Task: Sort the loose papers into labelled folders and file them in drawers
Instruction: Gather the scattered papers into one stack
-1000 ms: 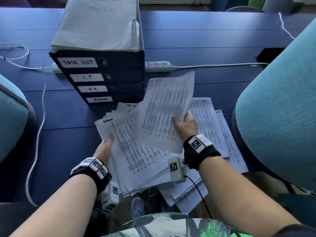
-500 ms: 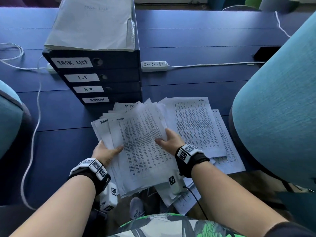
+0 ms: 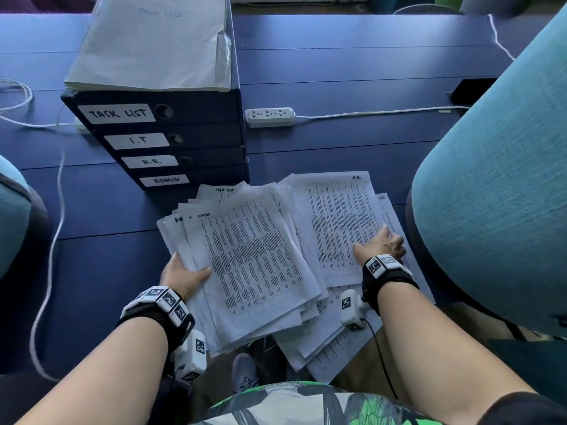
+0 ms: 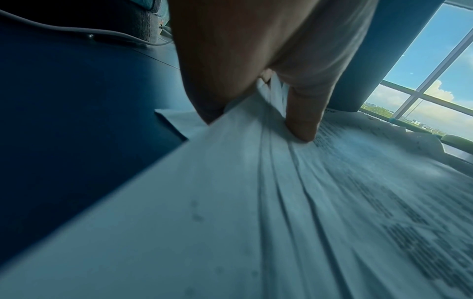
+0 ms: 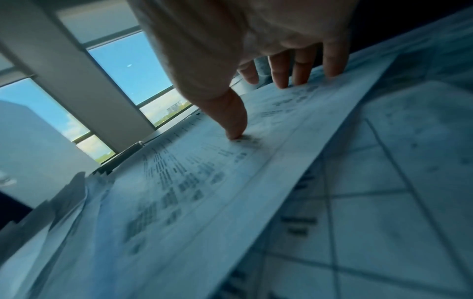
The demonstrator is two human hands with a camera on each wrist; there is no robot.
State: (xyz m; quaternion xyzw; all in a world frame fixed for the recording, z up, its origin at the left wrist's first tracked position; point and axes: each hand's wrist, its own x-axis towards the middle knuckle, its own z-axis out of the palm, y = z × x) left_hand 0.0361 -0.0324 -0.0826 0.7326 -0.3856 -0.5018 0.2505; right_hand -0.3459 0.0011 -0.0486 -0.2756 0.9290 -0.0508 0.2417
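A fanned stack of printed papers lies at the near edge of the blue table. My left hand grips the stack's left edge, thumb on top and fingers beneath; the left wrist view shows the thumb pressing the stack of papers. To the right lies a sheet headed H.R. on other loose sheets. My right hand rests on that sheet with straight fingertips and thumb touching it. A dark drawer unit labelled TASK LIST, I.T, H.R., ADMIN stands behind, with a pale folder on top.
A white power strip and its cable lie right of the drawers. A teal chair back stands close on the right and another teal chair on the left. A white cable trails down the left. Some sheets overhang the table's near edge.
My right hand laid the raised sheet down onto the left stack, then moved right onto the H.R. sheet. My left hand kept its hold on the stack's edge.
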